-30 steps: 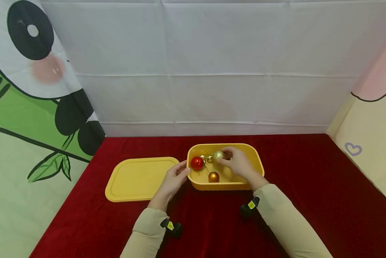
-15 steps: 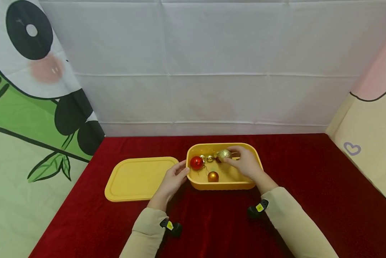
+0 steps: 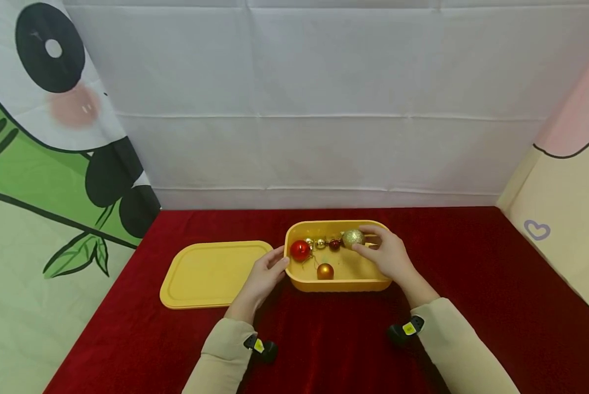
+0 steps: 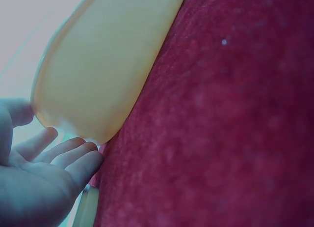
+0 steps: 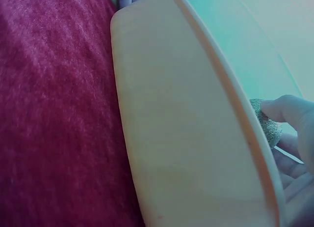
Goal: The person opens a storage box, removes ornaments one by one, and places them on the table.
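Observation:
A yellow plastic box (image 3: 353,285) with several small Christmas baubles in it stands on the red cloth. My right hand (image 3: 391,253) is over its right end and pinches a glittery gold bauble (image 3: 353,239) between thumb and fingers; the right wrist view also shows this glittery bauble (image 5: 269,126) behind the box wall. My left hand (image 3: 264,274) touches the box's left end with fairly straight fingers, the thumb at the rim. Inside lie a shiny red bauble (image 3: 300,250), an orange-gold bauble (image 3: 325,271), a dark red bauble (image 3: 334,244) and small gold balls (image 3: 320,243).
A flat yellow lid (image 3: 213,273) lies on the cloth left of the box, close to my left forearm. The red cloth (image 3: 481,284) covers the table. A white curtain (image 3: 324,109) hangs behind the table's back edge.
My right hand has moved right inside the box with the glittery gold bauble, uncovering the dark red bauble. The left hand and the box have stayed in place.

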### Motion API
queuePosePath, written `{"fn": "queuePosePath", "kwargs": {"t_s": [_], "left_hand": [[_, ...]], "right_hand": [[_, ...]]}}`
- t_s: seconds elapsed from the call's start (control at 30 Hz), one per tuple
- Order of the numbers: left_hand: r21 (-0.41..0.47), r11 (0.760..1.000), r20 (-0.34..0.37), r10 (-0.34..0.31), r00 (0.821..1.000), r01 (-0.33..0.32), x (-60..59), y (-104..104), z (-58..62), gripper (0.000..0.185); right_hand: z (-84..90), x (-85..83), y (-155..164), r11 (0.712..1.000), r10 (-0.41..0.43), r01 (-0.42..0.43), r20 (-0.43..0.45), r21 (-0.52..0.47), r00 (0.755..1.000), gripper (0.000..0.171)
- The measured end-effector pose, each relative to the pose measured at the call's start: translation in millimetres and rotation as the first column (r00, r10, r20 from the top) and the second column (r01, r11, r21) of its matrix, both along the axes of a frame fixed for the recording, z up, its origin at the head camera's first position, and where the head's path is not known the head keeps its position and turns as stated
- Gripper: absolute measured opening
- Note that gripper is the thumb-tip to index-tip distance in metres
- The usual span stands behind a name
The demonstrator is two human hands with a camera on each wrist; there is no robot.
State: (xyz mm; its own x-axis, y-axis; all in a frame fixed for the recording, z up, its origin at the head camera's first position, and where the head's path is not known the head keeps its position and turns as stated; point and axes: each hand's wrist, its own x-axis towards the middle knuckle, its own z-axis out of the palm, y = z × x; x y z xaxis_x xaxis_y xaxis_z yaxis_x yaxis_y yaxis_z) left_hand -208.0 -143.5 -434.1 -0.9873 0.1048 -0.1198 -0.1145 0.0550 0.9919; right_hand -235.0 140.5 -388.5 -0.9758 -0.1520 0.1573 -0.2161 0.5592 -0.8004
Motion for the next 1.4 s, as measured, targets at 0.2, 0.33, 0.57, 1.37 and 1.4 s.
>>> {"fn": "queuePosePath", "kwargs": {"t_s": [0.2,0.33,0.57,1.37,1.4], "left_hand": [[0.004,1.000,-0.001,0.000,1.000,0.000,-0.3,0,-1.0,0.048],[0.002,1.000,-0.006,0.000,1.000,0.000,0.0,0,-1.0,0.047],[0.003,1.000,-0.010,-0.006,1.000,0.006,0.3,1,-2.6,0.048],[-0.007,1.000,-0.007,0.014,1.000,-0.014,0.8,2,-2.2,0.049],[-0.005,1.000,-0.004,0.014,1.000,-0.014,0.6,2,-2.2,0.049]], "right_hand": [[-1.5,5.6,11,0.999,-0.041,0.040,-0.036,-0.019,0.999,0.052],[-2.2,9.9,18,0.997,-0.063,0.060,-0.064,-0.047,0.996,0.052],[-2.0,18.1,28,0.991,-0.083,0.073,-0.087,-0.110,0.993,0.053],[-4.2,20.9,54,0.978,-0.170,0.156,-0.102,-0.136,0.980,0.054],[-4.6,20.2,55,0.978,-0.176,0.162,-0.103,-0.134,0.979,0.054]]}}
